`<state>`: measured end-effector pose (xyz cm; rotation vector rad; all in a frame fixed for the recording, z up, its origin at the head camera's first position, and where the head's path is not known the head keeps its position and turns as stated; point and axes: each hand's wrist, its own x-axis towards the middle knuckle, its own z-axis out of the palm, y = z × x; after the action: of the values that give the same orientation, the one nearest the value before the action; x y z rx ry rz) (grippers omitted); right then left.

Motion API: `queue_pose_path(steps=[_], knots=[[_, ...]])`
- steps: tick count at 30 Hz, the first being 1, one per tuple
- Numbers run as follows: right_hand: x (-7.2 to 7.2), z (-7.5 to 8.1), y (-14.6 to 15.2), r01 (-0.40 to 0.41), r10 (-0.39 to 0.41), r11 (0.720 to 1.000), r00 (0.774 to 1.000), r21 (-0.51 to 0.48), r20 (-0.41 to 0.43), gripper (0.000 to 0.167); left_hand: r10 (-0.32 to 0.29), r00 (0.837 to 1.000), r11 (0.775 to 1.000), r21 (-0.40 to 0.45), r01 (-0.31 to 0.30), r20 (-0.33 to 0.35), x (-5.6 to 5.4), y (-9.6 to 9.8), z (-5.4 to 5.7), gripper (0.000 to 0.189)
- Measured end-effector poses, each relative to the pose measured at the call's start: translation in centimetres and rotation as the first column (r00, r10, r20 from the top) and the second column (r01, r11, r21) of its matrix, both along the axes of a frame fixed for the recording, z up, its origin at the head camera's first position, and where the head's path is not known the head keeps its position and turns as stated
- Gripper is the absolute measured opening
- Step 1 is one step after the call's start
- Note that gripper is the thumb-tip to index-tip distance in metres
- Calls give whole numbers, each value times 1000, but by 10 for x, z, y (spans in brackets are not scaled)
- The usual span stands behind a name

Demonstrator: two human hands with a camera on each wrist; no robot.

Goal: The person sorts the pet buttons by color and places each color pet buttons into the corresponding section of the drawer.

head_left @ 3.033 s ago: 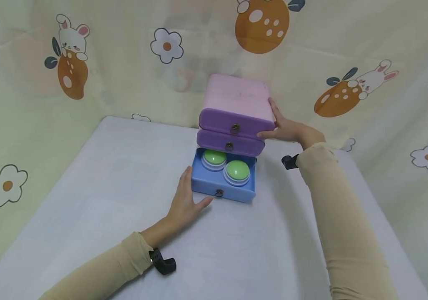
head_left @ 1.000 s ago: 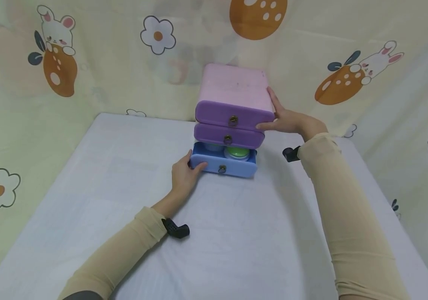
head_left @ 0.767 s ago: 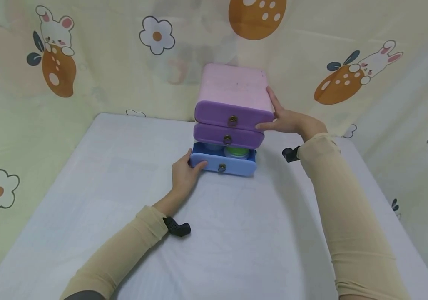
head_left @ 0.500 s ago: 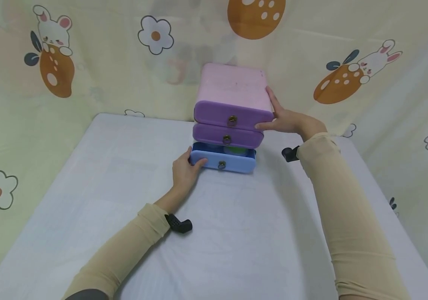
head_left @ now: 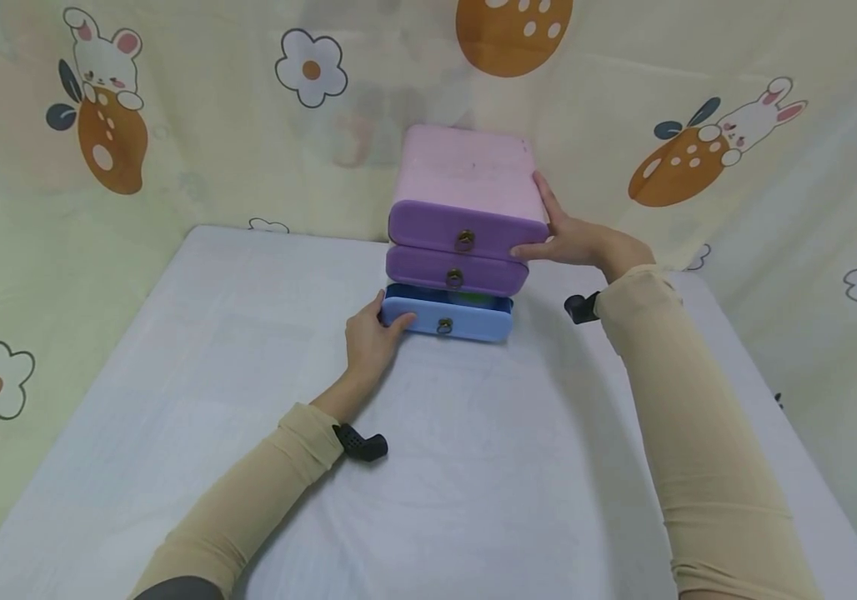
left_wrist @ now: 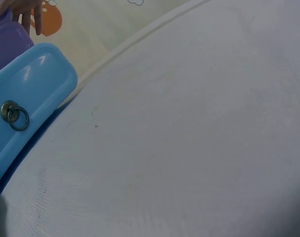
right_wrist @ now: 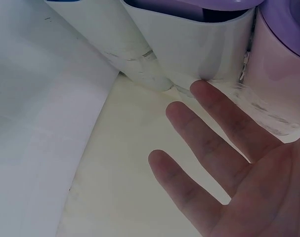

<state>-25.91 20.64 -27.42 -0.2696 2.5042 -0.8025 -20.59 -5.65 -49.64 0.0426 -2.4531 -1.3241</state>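
Observation:
A small stack of drawers stands at the back of the table. On top is a pink box [head_left: 473,171] with a purple drawer front [head_left: 428,225]; a second purple drawer [head_left: 421,265] lies below it. The lowest, a blue drawer [head_left: 466,322] with a ring pull [left_wrist: 14,115], sticks out a little, and a sliver of green button [head_left: 472,297] shows inside. My left hand [head_left: 368,342] grips its left end, thumb on the front, fingers at the side. My right hand [head_left: 578,246] rests against the pink box's right side, fingers straight and spread [right_wrist: 189,153], thumb on the purple front.
A white cloth [head_left: 473,467] covers the table. A printed curtain [head_left: 248,150] hangs close behind the stack. In the right wrist view, white casings [right_wrist: 199,44] and clear tape [right_wrist: 258,106] show along the stack's side.
My left hand has slid the blue drawer back toward the stack, its thumb coming onto the front. Two green buttons inside have passed mostly out of sight. My right hand keeps its place.

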Motion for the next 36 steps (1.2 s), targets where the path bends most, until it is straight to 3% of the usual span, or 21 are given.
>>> queue_pose_path(steps=[17,28,36], knots=[[7,4,-1,9,-9,1000,1000,5,1,119,31,999,1000,-3,-31,9,-3,5,6,77],[-20,-19,12,1,-1,1000,1000,15,-16,117,54,999,999,5,-54,7,-12,5,4,75],[-22,-24,13,-7,7,1000,1000,10,-23,118,68,998,998,14,-68,16,-16,5,2,75]])
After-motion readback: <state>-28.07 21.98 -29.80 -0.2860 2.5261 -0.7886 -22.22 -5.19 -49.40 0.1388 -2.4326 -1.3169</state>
